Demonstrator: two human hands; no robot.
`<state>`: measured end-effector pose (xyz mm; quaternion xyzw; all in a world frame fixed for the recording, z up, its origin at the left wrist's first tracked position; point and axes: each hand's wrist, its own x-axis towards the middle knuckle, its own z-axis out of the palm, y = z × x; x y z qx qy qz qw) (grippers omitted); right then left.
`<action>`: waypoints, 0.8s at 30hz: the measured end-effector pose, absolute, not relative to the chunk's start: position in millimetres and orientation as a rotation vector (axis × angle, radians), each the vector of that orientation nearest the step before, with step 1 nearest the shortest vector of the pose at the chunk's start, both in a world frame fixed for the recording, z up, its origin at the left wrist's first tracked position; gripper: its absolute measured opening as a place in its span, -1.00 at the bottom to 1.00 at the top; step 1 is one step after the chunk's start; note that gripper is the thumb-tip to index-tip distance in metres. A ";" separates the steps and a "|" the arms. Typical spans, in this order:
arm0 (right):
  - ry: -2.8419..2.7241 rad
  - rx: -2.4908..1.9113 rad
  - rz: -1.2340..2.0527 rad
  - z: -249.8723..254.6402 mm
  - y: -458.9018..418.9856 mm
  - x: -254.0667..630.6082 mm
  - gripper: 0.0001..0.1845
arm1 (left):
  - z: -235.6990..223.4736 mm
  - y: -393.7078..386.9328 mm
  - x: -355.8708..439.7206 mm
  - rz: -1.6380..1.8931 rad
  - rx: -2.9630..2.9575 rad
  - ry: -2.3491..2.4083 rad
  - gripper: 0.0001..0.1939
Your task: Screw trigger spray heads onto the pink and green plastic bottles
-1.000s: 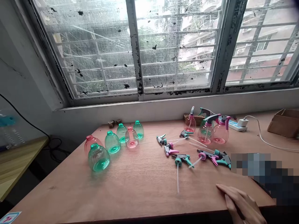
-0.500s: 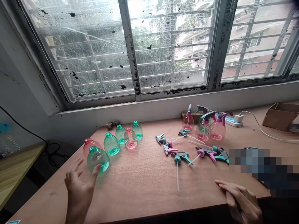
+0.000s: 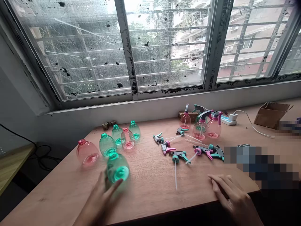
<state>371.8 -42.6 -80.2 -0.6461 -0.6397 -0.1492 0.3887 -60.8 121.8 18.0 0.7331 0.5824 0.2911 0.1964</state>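
Observation:
My left hand (image 3: 103, 194), slightly blurred, is closed around a green transparent spray bottle (image 3: 118, 168) that has no sprayer head. The bottle tilts a little, its bottom turned towards me. To its left stands a headless pink bottle (image 3: 87, 153). Behind it are more headless bottles, among them a green one (image 3: 107, 145) and a small pink one (image 3: 128, 138). My right hand (image 3: 231, 194) rests at the table's front edge, fingers stretched out and holding nothing. Nearest to it lie loose trigger sprayer heads, such as a green one (image 3: 179, 155) with a clear tube and a pink one (image 3: 202, 152).
At the back right stand bottles with sprayers fitted, including a pink one (image 3: 213, 125). Beside them are a power strip (image 3: 228, 120) with a white cable and an open cardboard box (image 3: 268, 116). A pixelated patch (image 3: 258, 166) covers part of the right side. The window sill (image 3: 150, 108) borders the table (image 3: 145, 191).
My left hand, open beside the green bottle before, has taken hold of it and moved it right and towards me. My right hand has stayed at the table edge. The view has shifted slightly.

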 end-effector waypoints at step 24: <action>-1.929 -1.835 -0.451 -24.2 57.8 302.6 -0.55 | 7.1 57.9 32.6 1.038 1.487 0.985 -0.28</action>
